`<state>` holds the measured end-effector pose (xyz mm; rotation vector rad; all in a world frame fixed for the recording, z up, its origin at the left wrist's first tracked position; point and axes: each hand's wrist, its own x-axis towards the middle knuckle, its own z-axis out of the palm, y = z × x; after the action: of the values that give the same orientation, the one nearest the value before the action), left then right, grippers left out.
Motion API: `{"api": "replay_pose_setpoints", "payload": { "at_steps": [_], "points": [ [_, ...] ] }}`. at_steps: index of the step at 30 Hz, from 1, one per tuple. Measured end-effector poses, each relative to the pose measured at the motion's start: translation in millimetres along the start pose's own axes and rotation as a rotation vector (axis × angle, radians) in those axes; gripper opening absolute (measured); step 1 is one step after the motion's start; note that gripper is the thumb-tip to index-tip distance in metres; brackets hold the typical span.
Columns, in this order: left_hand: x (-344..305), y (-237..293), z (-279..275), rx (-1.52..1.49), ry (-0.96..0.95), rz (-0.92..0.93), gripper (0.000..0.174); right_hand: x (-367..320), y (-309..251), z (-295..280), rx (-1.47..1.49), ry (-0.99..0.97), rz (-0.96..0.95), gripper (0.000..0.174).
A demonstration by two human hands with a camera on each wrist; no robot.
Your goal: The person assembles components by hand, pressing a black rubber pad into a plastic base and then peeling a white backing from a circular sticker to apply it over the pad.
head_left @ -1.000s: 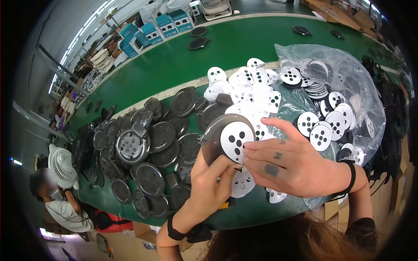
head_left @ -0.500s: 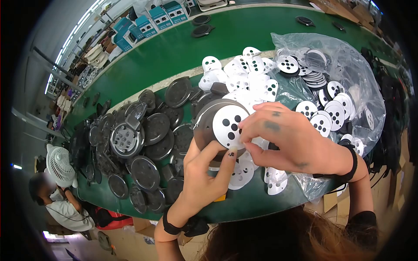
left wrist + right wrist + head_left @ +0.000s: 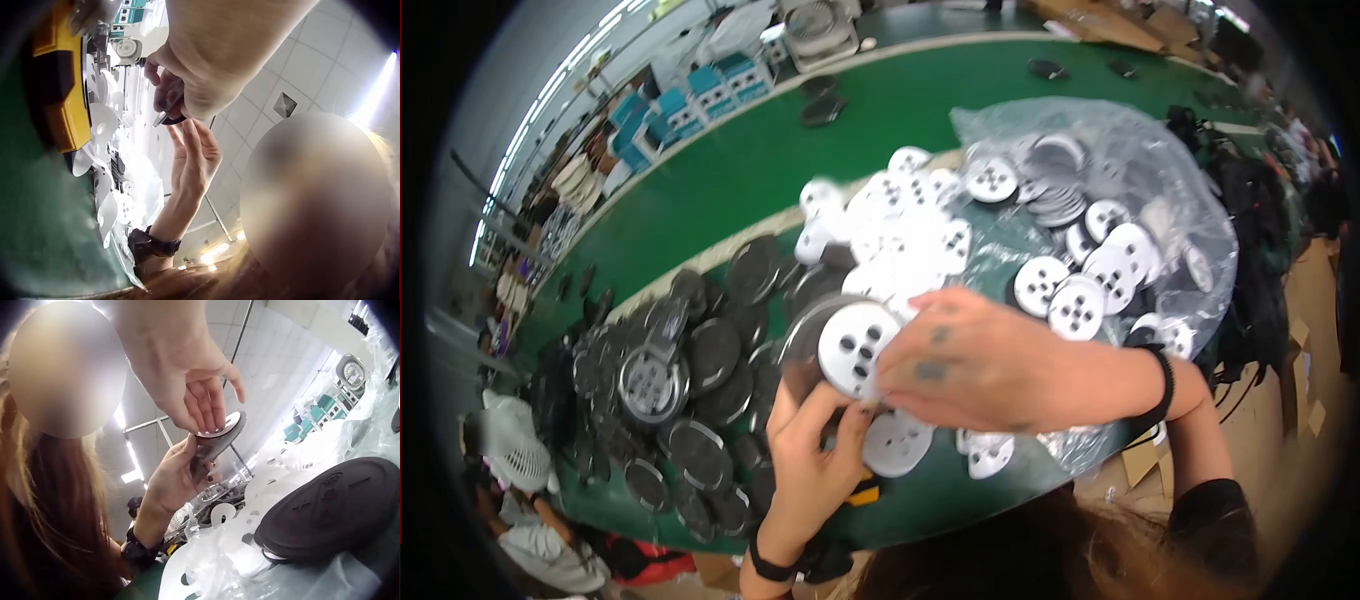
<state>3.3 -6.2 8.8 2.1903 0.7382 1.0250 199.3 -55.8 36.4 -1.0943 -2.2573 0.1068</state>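
My left hand (image 3: 815,455) holds a dark round disc-shaped part (image 3: 800,350), thumb on its near side. On its face lies a white disc (image 3: 858,350) with several black holes. My right hand (image 3: 970,365) reaches in from the right, its fingers over the white disc's right edge. In the right wrist view, extended fingers (image 3: 209,403) of that hand press on the white disc (image 3: 228,424), one finger held apart. Beneath, the left hand (image 3: 172,481) grips the dark part. The left wrist view shows the part edge-on between both hands.
White pieces with holes (image 3: 890,230) lie heaped beyond the hands. Dark round parts (image 3: 700,455) are piled at left. A clear plastic bag (image 3: 1190,190) with white discs is at right. Near the right wrist is a black oval piece (image 3: 331,509); a yellow-and-black object (image 3: 69,125) lies near the left.
Half a second ago the right thumb and forefinger were at the disc's lower right edge; now the fingers lie over its right side. The head view has shifted, so the table scene sits further left.
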Motion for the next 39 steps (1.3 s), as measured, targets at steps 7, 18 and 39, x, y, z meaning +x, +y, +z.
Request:
{"api": "replay_pose_setpoints", "payload": {
  "at_steps": [7, 18, 39],
  "points": [
    [0.1, 2.7, 0.8, 0.022, 0.000, -0.016, 0.005, -1.2, 4.1, 5.5, 0.021, -0.014, -0.067, 0.016],
    [-3.6, 1.1, 3.7, 0.072, 0.005, -0.004, 0.010, -3.8, -2.5, 9.2, -0.083, -0.038, -0.070, 0.016],
    [6.6, -8.1, -23.2, -0.072, -0.005, -0.087, 0.009, 2.7, 51.5, -41.5, 0.055, 0.350, 0.311, 0.012]
  ]
}}
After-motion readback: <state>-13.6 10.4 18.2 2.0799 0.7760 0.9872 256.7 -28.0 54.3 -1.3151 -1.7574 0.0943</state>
